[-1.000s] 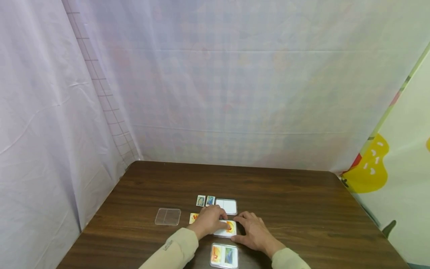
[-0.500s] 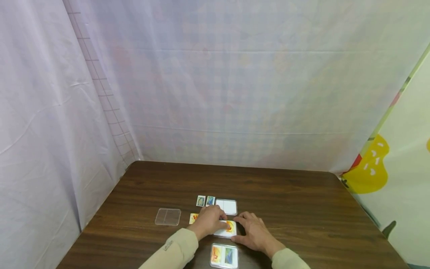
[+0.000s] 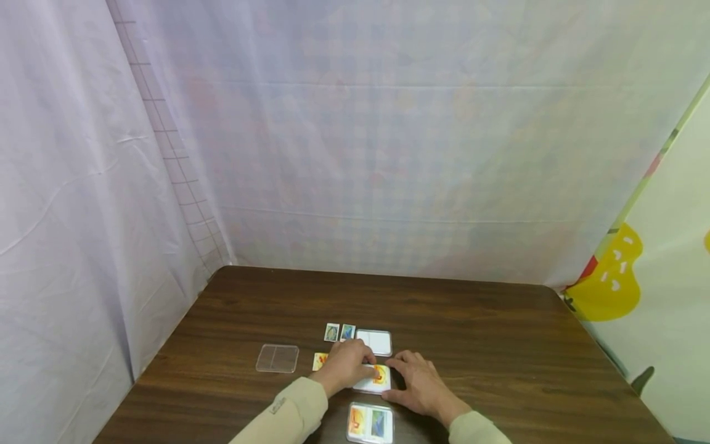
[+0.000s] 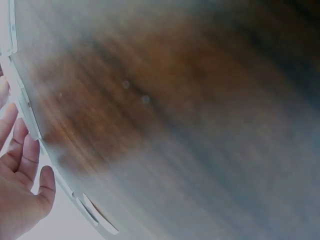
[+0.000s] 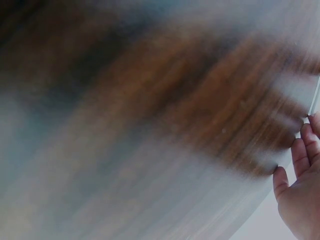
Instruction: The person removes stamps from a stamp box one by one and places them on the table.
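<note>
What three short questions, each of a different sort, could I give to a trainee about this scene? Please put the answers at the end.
1. True or false: the clear plastic piece lies to the left of the left hand.
2. How many cards show in the near case, the one closest to the person?
A) one
B) two
C) three
3. Which hand has its fingers at the right edge of the middle case?

Key:
1. True.
2. B, two, side by side.
3. The right hand.
</note>
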A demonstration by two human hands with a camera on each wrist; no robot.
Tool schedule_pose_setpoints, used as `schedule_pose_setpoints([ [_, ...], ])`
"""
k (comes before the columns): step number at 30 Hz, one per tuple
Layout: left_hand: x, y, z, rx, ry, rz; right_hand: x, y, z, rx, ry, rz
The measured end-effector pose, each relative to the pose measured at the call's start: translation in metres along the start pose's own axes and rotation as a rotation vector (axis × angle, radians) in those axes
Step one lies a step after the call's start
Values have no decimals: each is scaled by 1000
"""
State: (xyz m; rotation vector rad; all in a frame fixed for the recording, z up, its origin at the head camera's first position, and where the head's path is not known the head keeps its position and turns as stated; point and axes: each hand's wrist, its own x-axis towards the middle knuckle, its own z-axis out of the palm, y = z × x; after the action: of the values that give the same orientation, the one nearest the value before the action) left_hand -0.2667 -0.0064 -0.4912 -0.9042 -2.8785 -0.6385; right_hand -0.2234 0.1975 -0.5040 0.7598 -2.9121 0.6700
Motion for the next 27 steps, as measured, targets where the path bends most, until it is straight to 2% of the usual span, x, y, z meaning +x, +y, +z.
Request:
schedule_pose_setpoints([
  [7,0,2,-1,-10,-11,-12,0,0,0,1,0,5],
  [27,2,-2,3,-36,22,14,0,0,1,5,5,11],
])
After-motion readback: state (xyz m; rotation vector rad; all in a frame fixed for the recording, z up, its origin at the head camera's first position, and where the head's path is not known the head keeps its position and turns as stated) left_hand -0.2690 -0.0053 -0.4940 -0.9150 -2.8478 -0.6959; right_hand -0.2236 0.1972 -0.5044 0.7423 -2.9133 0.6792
